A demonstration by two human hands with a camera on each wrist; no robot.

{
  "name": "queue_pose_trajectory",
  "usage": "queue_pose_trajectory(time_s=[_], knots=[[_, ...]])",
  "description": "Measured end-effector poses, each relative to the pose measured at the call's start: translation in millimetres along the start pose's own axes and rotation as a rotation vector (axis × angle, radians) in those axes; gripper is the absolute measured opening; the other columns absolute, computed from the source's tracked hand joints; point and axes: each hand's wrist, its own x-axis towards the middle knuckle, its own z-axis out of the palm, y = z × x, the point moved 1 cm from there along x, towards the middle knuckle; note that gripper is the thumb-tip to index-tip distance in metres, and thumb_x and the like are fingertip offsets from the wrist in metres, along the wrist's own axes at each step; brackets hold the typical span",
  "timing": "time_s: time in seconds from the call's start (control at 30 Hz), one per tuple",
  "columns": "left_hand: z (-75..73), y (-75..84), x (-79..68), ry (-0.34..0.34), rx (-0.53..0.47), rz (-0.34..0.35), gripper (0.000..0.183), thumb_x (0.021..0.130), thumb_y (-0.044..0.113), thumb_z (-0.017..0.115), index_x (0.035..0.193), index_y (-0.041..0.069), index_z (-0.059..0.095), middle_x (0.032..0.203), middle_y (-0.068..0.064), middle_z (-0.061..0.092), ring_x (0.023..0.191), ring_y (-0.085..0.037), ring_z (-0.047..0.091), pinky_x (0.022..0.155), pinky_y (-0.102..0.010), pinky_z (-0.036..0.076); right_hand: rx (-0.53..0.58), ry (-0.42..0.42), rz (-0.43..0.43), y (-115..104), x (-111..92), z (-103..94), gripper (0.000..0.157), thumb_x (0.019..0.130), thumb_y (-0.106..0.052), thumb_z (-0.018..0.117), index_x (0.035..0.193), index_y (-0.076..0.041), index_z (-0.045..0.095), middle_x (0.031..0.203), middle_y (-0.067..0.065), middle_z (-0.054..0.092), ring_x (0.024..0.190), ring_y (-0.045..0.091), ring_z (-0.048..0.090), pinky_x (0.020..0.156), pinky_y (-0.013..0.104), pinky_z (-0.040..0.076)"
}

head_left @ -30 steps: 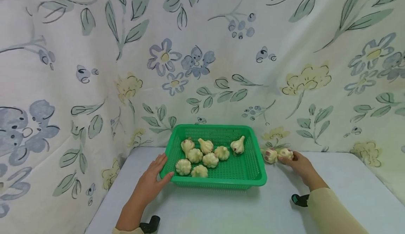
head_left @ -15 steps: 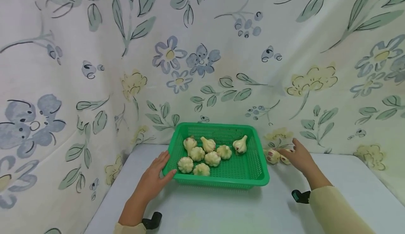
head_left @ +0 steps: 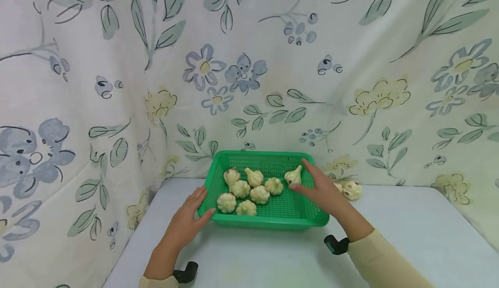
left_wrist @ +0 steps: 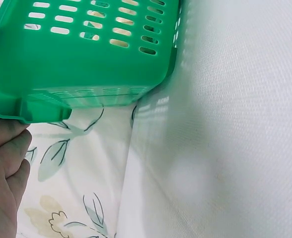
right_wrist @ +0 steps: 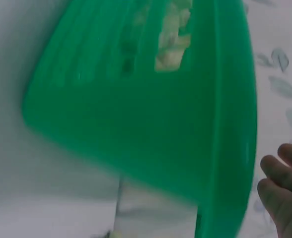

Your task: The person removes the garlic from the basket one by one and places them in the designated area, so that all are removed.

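A green plastic basket (head_left: pixel 269 223) with slotted walls sits on the table, holding several pale garlic bulbs (head_left: pixel 260 195) grouped toward its left. My left hand (head_left: pixel 186 218) rests against the basket's left rim, thumb at the front corner; in the left wrist view its fingers (left_wrist: pixel 12 148) lie along the rim's edge. My right hand (head_left: pixel 322 190) is over the basket's right side with thumb and fingers spread, holding nothing. Close to those fingertips stands a single garlic bulb (head_left: pixel 292 176) inside the basket. The right wrist view, blurred, has the right hand (right_wrist: pixel 287 196) beyond the rim.
Two more garlic bulbs, one of them the purple-streaked bulb (head_left: pixel 352 190), lie on the white table (head_left: pixel 249 257) right of the basket; the other is partly hidden by my right hand. A flower-printed cloth (head_left: pixel 273 71) hangs behind the table and along its left side.
My right hand has let go of a garlic bulb beside the other on the table, then moved left over the basket. My left hand has stayed at the rim.
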Motion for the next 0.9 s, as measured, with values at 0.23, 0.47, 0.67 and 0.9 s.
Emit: queue_pose_trajectory(time_s=[0.23,0.47,0.67,0.9], knots=[[-1.8,0.6,0.5,-0.004,-0.002,-0.008,0.073,0.094,0.046,0.063,0.153,0.010,0.037,0.161,-0.004,0.029,0.149,-0.032,0.025,0.118,-0.056,0.025,0.111,-0.063,-0.067,-30,2,37.1,0.091,0.088,-0.058,0.065,0.159,-0.025,0.019,0.160,0.004,0.032,0.143,0.033,0.037,0.108,0.061,0.037],[1.0,0.0,0.5,-0.006,0.009,-0.020,0.073,0.094,0.044,0.065,0.152,0.010,0.038,0.161,-0.004,0.030,0.149,-0.031,0.025,0.119,-0.054,0.023,0.247,-0.128,-0.108,-47,7,70.6,0.076,0.094,-0.044,0.064,0.157,-0.031,0.023,0.156,-0.003,0.037,0.141,0.029,0.042,0.104,0.059,0.043],[3.6,-0.1,0.8,-0.004,0.015,-0.020,0.074,0.094,0.047,0.063,0.152,0.011,0.038,0.161,-0.004,0.029,0.149,-0.033,0.026,0.119,-0.055,0.024,0.300,-0.135,-0.119,-48,15,90.8,0.077,0.093,-0.053,0.061,0.157,-0.027,0.025,0.155,0.002,0.041,0.138,0.032,0.044,0.101,0.057,0.046],[2.2,-0.4,0.3,0.001,0.007,-0.016,0.071,0.094,0.043,0.065,0.152,0.011,0.039,0.161,-0.002,0.030,0.149,-0.029,0.026,0.119,-0.053,0.023,0.274,-0.148,-0.105,-48,22,101.9,0.063,0.097,-0.043,0.061,0.151,-0.021,0.040,0.147,0.004,0.051,0.132,0.029,0.050,0.100,0.053,0.048]])
